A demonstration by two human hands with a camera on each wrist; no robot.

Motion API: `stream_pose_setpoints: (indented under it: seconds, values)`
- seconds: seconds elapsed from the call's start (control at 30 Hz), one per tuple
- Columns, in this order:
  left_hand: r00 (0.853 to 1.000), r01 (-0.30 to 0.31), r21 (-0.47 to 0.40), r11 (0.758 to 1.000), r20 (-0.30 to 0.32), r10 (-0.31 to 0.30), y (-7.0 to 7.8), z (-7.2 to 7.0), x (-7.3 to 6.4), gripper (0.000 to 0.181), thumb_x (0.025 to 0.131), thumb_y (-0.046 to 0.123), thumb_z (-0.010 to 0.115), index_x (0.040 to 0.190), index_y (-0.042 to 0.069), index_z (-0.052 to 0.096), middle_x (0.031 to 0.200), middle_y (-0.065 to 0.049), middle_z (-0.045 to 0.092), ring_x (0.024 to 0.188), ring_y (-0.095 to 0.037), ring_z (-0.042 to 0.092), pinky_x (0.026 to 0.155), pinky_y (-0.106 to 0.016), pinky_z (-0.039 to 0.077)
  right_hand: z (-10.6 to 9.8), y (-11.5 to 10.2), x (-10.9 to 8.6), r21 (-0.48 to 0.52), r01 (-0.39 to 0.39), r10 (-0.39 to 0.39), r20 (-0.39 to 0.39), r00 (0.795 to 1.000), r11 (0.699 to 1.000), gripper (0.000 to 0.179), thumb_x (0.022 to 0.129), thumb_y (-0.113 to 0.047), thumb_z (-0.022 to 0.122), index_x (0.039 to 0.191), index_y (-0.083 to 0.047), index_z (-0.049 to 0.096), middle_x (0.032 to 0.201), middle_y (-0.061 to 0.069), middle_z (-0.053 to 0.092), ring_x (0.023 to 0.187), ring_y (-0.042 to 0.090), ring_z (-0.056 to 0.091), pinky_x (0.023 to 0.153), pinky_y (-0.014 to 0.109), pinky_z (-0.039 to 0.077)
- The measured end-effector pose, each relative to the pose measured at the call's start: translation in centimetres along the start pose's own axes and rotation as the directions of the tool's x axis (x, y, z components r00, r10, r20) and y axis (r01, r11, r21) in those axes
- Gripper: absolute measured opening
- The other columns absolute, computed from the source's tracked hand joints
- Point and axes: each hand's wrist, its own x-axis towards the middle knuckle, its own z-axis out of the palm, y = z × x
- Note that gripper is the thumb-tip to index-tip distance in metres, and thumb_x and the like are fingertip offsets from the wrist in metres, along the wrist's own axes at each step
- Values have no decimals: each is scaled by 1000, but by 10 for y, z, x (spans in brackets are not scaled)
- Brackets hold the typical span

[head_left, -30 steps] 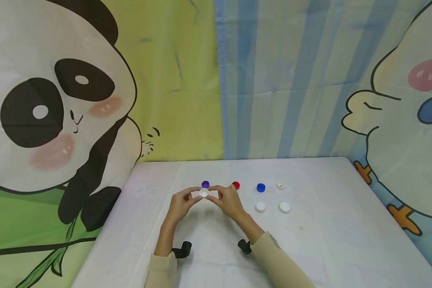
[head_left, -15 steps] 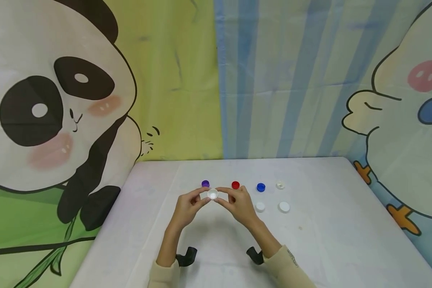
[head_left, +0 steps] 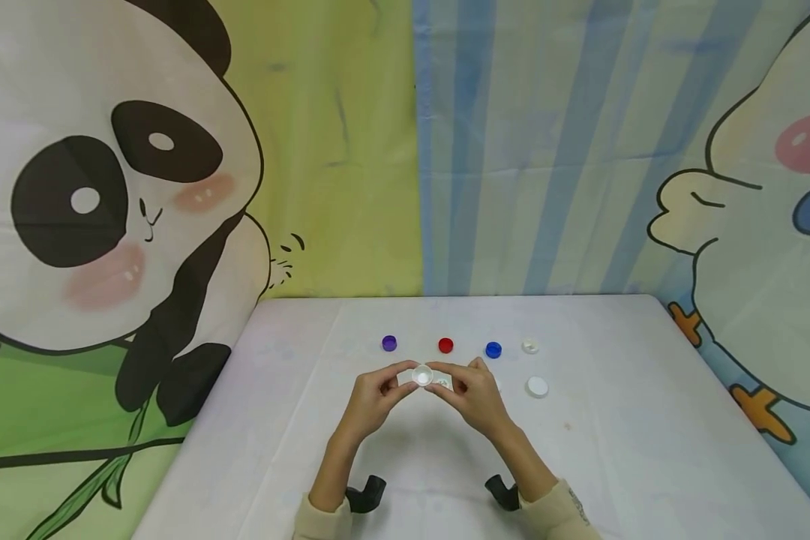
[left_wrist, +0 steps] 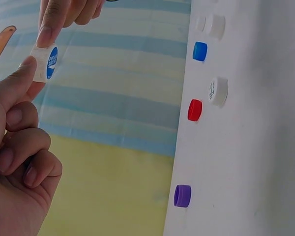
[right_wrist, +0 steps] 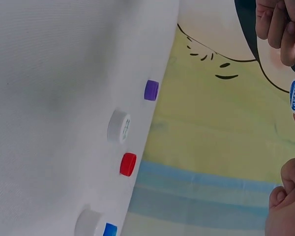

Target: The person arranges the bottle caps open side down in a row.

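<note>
White cap (head_left: 422, 376) pinched between both hands, hollow side to me

Holding it up off the tabletop (head_left: 405, 465), in front of my chest. My left grip (head_left: 373, 403) has thumb and forefinger on its left edge; my right grip (head_left: 475, 396) pinches the right edge the same way. Neither hand is nearer; both touch it. No long axis worth noting: short and round, turning axis pointing roughly toward and away from me, so both pinches come across the width. Blue label (left_wrist: 52, 63) faces away, print too small to read fully.

Beyond it on the tabletop: purple cap (head_left: 389, 343) to the left, red cap (head_left: 445, 345) slightly right, blue cap (head_left: 493, 350) farther right. A loose printed cap (left_wrist: 218, 91) is nearer my right hand, mostly hidden behind those fingers in the head view. I judge label direction and side matter most.
</note>
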Motion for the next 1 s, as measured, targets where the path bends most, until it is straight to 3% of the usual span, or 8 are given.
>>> stream_pose_setpoints:
  seconds: [0.3, 0.43, 0.67, 0.8, 0.9, 1.0]
  values:
    - [1000, 0, 42, 999, -9, 0, 3, 6, 1, 25, 78, 8, 68, 103, 4, 65, 54, -4, 42, 48, -4, 32, 42, -17, 27, -2, 5, -8, -10, 21, -21, -17, 1000, 1000, 32, 70, -29, 76, 99, -18, 70, 47, -17, 31, 51, 0, 27, 56, 20, 22]
    - [999, 35, 39, 999, 13, -36, 7, 6, 0, 25, 78, 9, 69, 102, 5, 65, 54, -7, 43, 48, -6, 33, 43, -17, 26, -4, 5, -11, 0, 11, -11, -7, 1000, 1000, 31, 71, -29, 75, 99, -19, 69, 47, -17, 31, 53, 1, 28, 55, 19, 22]
    - [994, 94, 2, 996, 62, -94, -24, 15, -2, 31, 79, 38, 65, 106, 23, 64, 57, 7, 41, 48, -3, 35, 42, -20, 30, -13, 4, -15, 17, 26, -25, -22, 999, 1000, 32, 71, -28, 76, 100, -18, 69, 49, -14, 33, 58, 3, 28, 52, 19, 23]
    - [972, 212, -16, 977, 111, -209, -22, 14, -1, 31, 80, 43, 62, 105, 24, 66, 57, 4, 42, 49, -6, 35, 43, -21, 30, -14, 6, -17, 20, 49, -48, -37, 998, 999, 31, 71, -29, 75, 99, -17, 69, 50, -14, 33, 58, 2, 28, 51, 18, 23]
    - [937, 329, -62, 942, 151, -317, -22, 13, 0, 31, 80, 46, 60, 100, 24, 68, 62, 0, 50, 57, -7, 41, 52, -23, 36, -15, 8, -18, 22, 66, -65, -41, 997, 998, 31, 70, -29, 76, 98, -18, 69, 50, -14, 33, 58, 2, 28, 51, 17, 22]
    - [902, 406, -124, 905, 212, -376, -22, 13, 1, 31, 81, 45, 60, 98, 21, 69, 80, -1, 64, 75, -9, 53, 69, -30, 44, -16, 9, -19, 26, 85, -84, -47, 995, 996, 31, 70, -28, 76, 98, -18, 70, 51, -14, 33, 58, 2, 28, 51, 16, 22]
